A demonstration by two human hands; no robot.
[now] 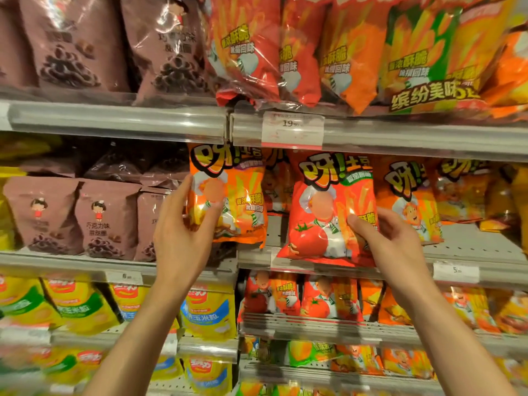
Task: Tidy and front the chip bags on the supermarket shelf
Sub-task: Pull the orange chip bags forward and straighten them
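Head view shows fronting under way on the middle shelf (471,244); the left hand (183,238) grips an orange chip bag (240,201) at 10 o'clock of centre; the right hand (391,247) pinches a red tomato bag (323,224) at 3 o'clock, its base at the shelf lip; next, I judge, each needs setting upright and flush; two bags held, two hands.

Price tag (293,129) reading 19, lower price tag (456,271) reading 5
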